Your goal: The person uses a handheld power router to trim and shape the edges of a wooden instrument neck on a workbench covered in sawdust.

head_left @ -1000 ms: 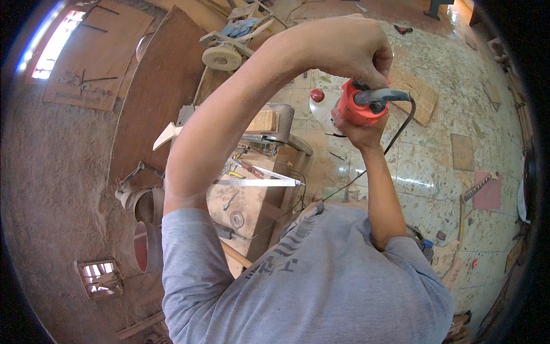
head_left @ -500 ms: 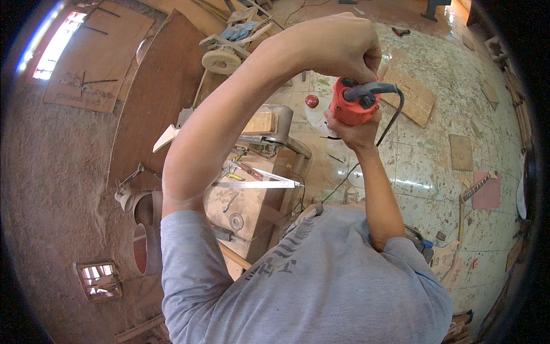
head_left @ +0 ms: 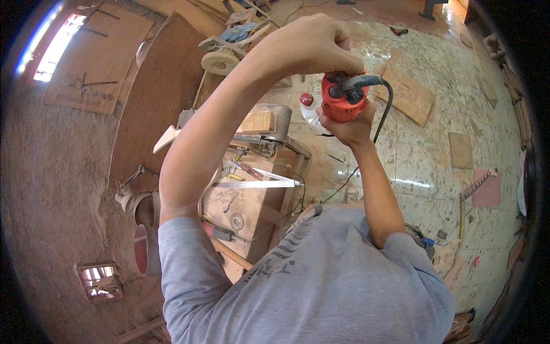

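A red router (head_left: 344, 106) with a thick dark cord out of its top is held up in front of me. Its clear round base (head_left: 311, 118) carries a red ball knob (head_left: 306, 100). My right hand (head_left: 354, 127) is wrapped round the near side of the red body. My left hand (head_left: 315, 43) reaches over to its far side, fingers curled and thumb near the tool's top. Whatever the left fingers grip is hidden.
To the left a dusty wooden bench (head_left: 243, 209) bears a metal square (head_left: 258, 184), pliers (head_left: 234, 175) and a belt sander (head_left: 278, 123). A board (head_left: 409, 94) and a guitar neck (head_left: 480, 186) lie on the tiled floor. The cord (head_left: 342, 189) trails down past my body.
The router and both hands have shifted a little to the left and slightly away. The left hand's fingers have pulled back from the tool's right side.
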The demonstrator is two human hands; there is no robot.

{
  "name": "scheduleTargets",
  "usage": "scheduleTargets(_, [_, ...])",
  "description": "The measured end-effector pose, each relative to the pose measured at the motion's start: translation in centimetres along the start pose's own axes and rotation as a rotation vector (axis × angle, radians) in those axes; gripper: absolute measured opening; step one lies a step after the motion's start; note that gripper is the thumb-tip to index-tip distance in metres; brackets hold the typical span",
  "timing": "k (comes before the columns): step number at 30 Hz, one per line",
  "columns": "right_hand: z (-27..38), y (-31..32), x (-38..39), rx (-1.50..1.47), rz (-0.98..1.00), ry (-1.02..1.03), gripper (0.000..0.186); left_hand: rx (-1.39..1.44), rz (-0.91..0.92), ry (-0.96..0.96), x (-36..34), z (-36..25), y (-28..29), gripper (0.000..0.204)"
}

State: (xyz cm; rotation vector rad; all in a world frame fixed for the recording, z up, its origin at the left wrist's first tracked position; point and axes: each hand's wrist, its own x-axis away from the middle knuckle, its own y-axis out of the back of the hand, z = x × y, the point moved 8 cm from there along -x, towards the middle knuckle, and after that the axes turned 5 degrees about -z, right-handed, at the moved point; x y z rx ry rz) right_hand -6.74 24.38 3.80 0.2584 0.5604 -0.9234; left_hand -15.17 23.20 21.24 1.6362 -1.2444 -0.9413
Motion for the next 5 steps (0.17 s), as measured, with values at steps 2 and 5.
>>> scheduleTargets(2, [0.3, -0.3, -0.4, 0.019, 0.033, 0.005, 0.087, 0.03, -0.051, 0.014, 0.4, 0.1, 0.5, 0.036])
scheduleTargets(5, [0.6, -0.4, -0.8, -0.011, 0.049, 0.009, 0.089, 0.033, -0.319, -0.008, 1.5, 1.2, 3.2, 0.04])
